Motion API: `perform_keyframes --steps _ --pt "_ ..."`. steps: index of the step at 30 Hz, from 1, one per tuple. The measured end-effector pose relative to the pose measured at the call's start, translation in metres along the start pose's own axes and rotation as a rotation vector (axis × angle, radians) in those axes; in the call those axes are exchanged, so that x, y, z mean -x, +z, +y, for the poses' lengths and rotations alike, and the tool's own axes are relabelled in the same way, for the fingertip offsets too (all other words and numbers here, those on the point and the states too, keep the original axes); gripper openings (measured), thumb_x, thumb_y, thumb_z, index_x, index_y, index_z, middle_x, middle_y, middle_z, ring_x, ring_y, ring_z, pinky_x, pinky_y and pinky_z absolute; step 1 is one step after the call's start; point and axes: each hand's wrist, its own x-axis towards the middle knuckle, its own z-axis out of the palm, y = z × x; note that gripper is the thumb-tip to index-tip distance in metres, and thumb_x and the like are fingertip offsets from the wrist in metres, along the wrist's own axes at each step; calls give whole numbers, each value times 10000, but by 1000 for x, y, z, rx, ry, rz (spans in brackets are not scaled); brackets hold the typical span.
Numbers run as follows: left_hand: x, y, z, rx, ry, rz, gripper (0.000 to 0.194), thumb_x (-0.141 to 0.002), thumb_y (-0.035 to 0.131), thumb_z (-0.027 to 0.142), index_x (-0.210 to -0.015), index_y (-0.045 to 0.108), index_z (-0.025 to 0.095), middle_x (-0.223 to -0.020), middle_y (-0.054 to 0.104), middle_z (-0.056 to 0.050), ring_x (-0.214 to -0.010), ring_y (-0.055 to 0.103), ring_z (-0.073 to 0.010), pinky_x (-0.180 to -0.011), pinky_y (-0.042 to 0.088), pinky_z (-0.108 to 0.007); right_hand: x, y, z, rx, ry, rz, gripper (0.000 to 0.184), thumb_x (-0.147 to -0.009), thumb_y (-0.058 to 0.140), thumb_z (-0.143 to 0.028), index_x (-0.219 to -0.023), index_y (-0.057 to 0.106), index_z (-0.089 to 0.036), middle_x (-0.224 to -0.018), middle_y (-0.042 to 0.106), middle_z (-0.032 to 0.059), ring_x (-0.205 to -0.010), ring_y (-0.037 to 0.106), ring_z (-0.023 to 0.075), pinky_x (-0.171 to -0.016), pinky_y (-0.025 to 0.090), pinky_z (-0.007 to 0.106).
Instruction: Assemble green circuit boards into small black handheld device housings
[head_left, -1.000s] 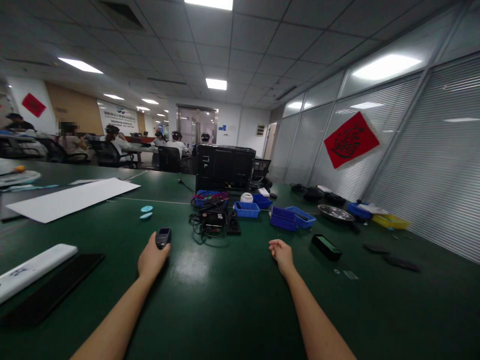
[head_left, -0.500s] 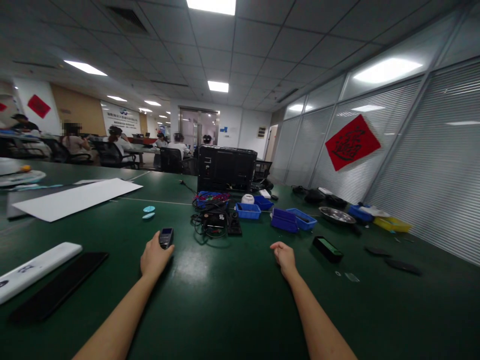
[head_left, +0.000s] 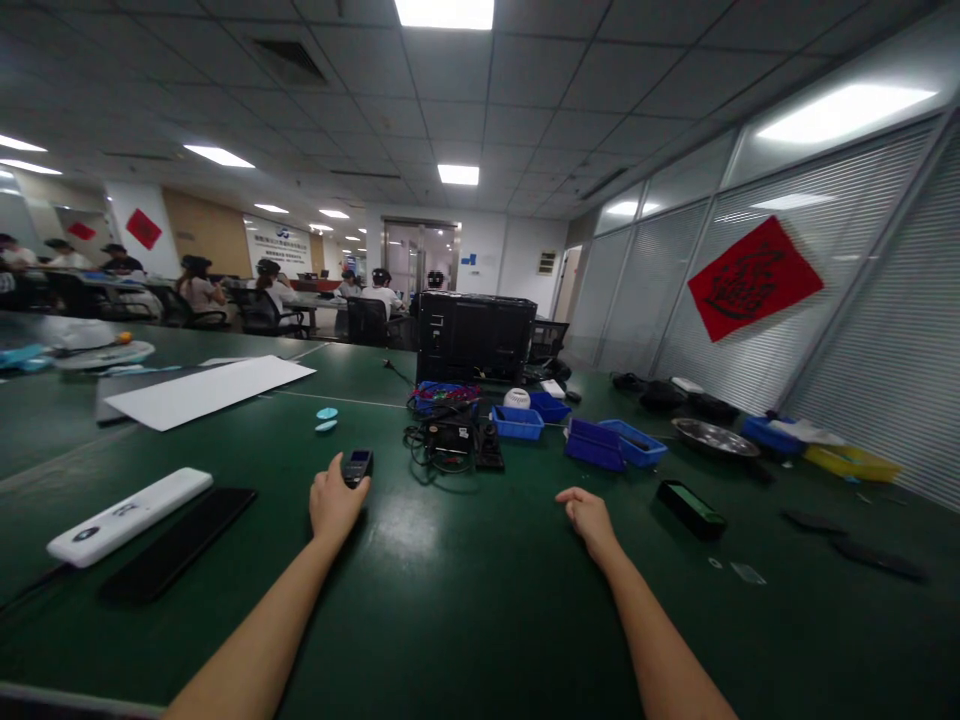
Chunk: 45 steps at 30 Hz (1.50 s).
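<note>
My left hand (head_left: 336, 504) rests on the green table (head_left: 465, 590) with its fingers wrapped round a small black device (head_left: 357, 466) that has a little screen. My right hand (head_left: 589, 518) lies on the table farther right, fingers curled in loosely with nothing visible in them. A black box with a green top (head_left: 691, 508) lies just right of my right hand. A tangle of black cable round a small black unit (head_left: 450, 444) sits just beyond the device.
Several blue bins (head_left: 616, 444), a white ball (head_left: 516, 398) and a big black case (head_left: 475, 338) stand at mid-table. A white bar (head_left: 129, 514) and a black slab (head_left: 180, 540) lie at left, a white sheet (head_left: 210, 388) beyond. People sit at far desks (head_left: 225, 300).
The view has swung left, so everything has slid right in the picture. Both hands keep their poses on the table, the left still holding the small device.
</note>
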Motion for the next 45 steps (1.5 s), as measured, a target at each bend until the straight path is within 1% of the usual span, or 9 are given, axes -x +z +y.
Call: perform_keyframes --steps 9,13,18,20,24,26,31,36,45 --pt "1 -6 2 55 -37 -123 515 -758 407 474 -1203 478 226 -1044 539 -126 -956 564 -267 -771 436 -337 3 1 -5 -25 17 -24 296 -493 364 -153 -672 600 -153 -358 359 -67 -335 291 81 -402 204 217" --pt "-6 -5 -2 68 -62 -169 485 -801 330 455 -1178 511 211 -1026 562 -134 -955 565 -265 -772 440 -346 4 1 -6 -34 9 -40 291 -504 362 -150 -673 598 -152 -354 354 -67 -328 287 80 -398 203 218" --pt "-7 -5 -4 69 -46 -173 461 -804 346 431 -1161 526 203 -1008 582 -121 -955 560 -248 -773 438 -323 4 0 -7 -24 13 -34 297 -509 370 -142 -686 608 -149 -353 375 -64 -325 301 81 -397 213 216" --pt "-3 -4 -2 52 14 -142 460 -784 391 423 -1167 519 202 -1003 574 -111 -942 556 -237 -791 428 -312 5 0 -7 -21 18 -40 304 -507 371 -137 -694 610 -149 -356 383 -64 -325 310 81 -396 214 213" --pt "9 1 4 -43 248 -33 479 -737 473 367 -1190 493 211 -1007 543 -95 -941 526 -230 -835 396 -300 5 0 -7 -28 20 -57 300 -515 366 -137 -695 605 -150 -361 388 -63 -324 312 80 -394 219 212" --pt "12 3 5 -79 271 -17 527 -727 487 367 -1228 450 205 -1018 535 -99 -952 513 -239 -837 390 -308 4 1 -6 -34 19 -55 296 -516 364 -140 -690 603 -150 -359 389 -63 -321 305 79 -395 223 212" --pt "12 4 5 -70 221 -84 685 -727 504 421 -1332 285 186 -1101 534 -124 -984 526 -252 -827 393 -324 1 2 -2 -21 -2 -38 297 -496 366 -143 -675 602 -152 -356 404 -60 -331 321 83 -403 230 212" --pt "8 4 4 -14 166 -149 692 -749 497 390 -1355 222 200 -1101 577 -110 -972 567 -249 -768 428 -308 1 1 -2 20 11 -38 313 -493 362 -141 -683 610 -157 -354 405 -57 -332 325 88 -404 229 217" --pt "-18 -10 -21 -61 -36 -41 704 -751 456 421 -1338 235 101 -1136 560 -173 -996 560 -287 -741 440 -339 0 0 -1 22 10 -52 318 -506 369 -136 -710 612 -152 -366 407 -59 -328 324 84 -400 221 216"
